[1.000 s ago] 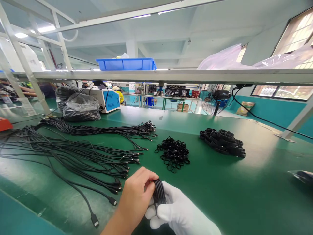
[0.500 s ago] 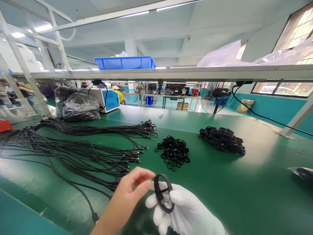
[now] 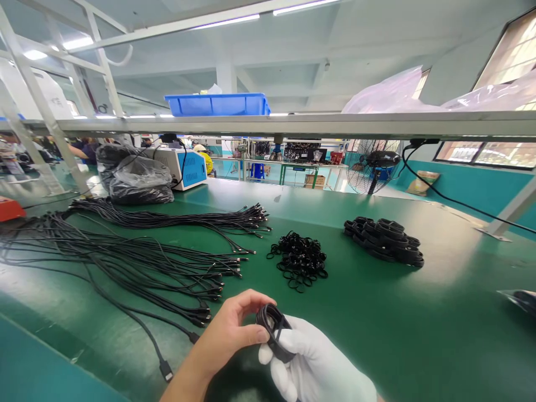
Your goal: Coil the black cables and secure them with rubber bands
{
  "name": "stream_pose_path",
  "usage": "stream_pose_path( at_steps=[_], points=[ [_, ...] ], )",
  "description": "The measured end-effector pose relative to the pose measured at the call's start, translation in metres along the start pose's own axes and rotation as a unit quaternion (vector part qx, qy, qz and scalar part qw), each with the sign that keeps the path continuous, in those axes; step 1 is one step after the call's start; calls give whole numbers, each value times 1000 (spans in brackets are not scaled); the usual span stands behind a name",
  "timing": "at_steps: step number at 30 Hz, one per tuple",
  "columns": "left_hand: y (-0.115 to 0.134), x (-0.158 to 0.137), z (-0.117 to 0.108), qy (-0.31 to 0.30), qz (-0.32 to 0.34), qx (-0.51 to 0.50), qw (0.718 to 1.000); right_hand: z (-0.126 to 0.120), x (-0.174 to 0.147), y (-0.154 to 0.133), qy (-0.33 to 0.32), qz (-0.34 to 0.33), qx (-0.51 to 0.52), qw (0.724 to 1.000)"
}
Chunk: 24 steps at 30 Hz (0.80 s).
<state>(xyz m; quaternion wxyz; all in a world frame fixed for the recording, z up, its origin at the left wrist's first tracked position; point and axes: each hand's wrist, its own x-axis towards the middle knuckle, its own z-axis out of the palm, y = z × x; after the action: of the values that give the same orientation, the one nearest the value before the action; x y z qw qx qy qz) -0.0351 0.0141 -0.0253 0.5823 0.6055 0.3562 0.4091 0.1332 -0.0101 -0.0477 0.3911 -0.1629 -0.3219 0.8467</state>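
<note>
A coiled black cable [image 3: 276,335] is held between both hands above the front of the green table. My bare left hand [image 3: 237,326] pinches the coil's left side between thumb and fingers. Round its right side my white-gloved right hand [image 3: 310,352] is closed, thumb on the front. Beyond the hands lies a heap of small black rubber rings [image 3: 299,257]. Loose black cables [image 3: 159,262] stretch across the left side, their plugs pointing right. At the right sits a pile of coiled cables [image 3: 385,240].
A white-and-blue machine [image 3: 184,167] stands at the back left beside a plastic bag of dark items [image 3: 138,178]. Overhead, a shelf [image 3: 301,125] carries a blue tray [image 3: 218,105]. A plastic-wrapped item [image 3: 521,301] lies at the right edge of the table [image 3: 377,329].
My left thumb and fingers have moved right and closed on the coil. The coil has turned and tilted in my right hand.
</note>
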Motion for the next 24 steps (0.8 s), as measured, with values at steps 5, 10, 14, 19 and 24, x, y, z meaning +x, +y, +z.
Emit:
stream_pose_path(
  at_steps=[5,10,14,19,24],
  points=[
    [-4,0,-1,41,12,51,998,18,-3,-17,121,9,-222,967],
    [-4,-6,-3,131,15,135,982,28,-3,-24,224,22,-351,909],
    [-5,-28,-28,258,-3,267,928,19,-2,-25,235,-11,-356,904],
    [-18,-76,-76,316,-53,418,850,3,-2,-20,303,-66,-327,893],
    [-8,-111,-102,269,-130,526,796,-12,2,-27,392,-70,-202,895]
  ],
)
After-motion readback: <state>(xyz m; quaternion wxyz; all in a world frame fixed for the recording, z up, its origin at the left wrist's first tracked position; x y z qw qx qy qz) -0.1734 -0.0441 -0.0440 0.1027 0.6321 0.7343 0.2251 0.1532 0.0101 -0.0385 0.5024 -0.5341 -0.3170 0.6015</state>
